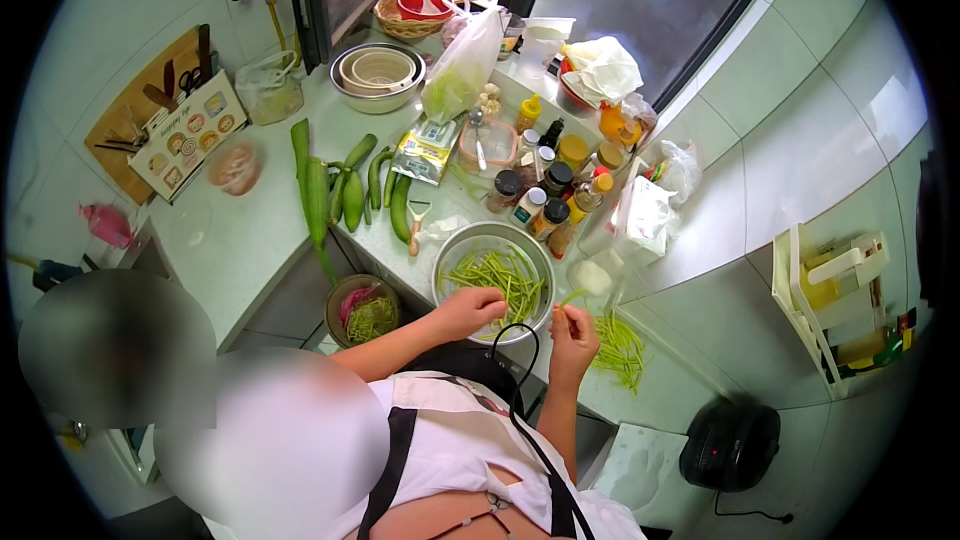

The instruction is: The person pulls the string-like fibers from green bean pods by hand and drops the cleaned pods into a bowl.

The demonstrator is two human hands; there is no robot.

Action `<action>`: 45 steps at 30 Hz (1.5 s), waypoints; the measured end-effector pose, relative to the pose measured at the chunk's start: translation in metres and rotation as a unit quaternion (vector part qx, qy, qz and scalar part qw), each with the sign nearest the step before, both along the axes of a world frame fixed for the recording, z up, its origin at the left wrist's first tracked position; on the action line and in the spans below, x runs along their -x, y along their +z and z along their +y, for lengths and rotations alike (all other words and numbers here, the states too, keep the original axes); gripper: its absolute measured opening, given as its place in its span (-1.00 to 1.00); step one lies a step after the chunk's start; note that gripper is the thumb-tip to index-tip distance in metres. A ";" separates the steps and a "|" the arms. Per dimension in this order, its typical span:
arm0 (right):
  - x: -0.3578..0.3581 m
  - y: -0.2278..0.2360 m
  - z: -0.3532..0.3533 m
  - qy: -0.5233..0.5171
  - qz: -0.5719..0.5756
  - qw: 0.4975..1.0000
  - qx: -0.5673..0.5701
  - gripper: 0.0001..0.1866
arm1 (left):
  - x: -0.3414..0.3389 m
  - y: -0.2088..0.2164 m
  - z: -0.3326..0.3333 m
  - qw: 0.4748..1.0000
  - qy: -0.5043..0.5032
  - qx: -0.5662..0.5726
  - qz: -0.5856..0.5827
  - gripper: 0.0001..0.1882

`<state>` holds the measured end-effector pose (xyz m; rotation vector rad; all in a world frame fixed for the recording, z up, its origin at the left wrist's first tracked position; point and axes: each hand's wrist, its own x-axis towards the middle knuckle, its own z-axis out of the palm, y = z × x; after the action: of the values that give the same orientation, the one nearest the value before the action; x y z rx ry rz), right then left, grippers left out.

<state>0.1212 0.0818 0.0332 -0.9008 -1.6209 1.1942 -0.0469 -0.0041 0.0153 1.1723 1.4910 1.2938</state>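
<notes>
A metal bowl [441, 285] holding snapped lengths of green bean [508, 278] sits at the counter's edge in front of me. My left hand [472, 310] is over its near rim, fingers curled closed; whatever may be between them is hidden. Just right of the bowl, my right hand [573, 338] pinches a green bean [571, 296] between thumb and fingertips, its end poking up. Beside that hand a loose pile of whole green beans [622, 352] lies on the counter.
Left of the bowl are a peeler [416, 230], several long green gourds [315, 195] and cucumbers. Behind it stand jars and bottles [555, 180]. Below the counter edge, a bin [336, 325] holds green scraps. A black cable [513, 390] hangs before me. Another person [270, 440], blurred, is at left.
</notes>
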 end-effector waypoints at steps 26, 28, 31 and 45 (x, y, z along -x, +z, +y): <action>-0.003 -0.075 -0.005 -0.069 -0.195 0.976 0.074 -0.78 | 0.121 -0.177 -0.109 0.809 0.435 0.225 -0.324 -0.84; -0.014 -0.079 -0.007 -0.092 -0.182 0.975 0.082 -0.78 | 0.114 -0.162 -0.096 0.853 0.391 0.195 -0.287 -0.85; -0.032 -0.082 -0.009 -0.114 -0.159 0.973 0.125 -0.78 | 0.099 -0.136 -0.073 0.908 0.334 0.074 -0.240 -0.84; -0.143 -0.108 0.016 -0.151 -0.213 0.955 0.138 -0.78 | -0.024 -0.067 0.012 0.952 0.151 0.054 -0.262 -0.83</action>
<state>0.2644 0.0980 -0.0744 -1.6138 -1.5840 1.0703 -0.0225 0.0083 -0.0519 0.4781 1.3433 1.5553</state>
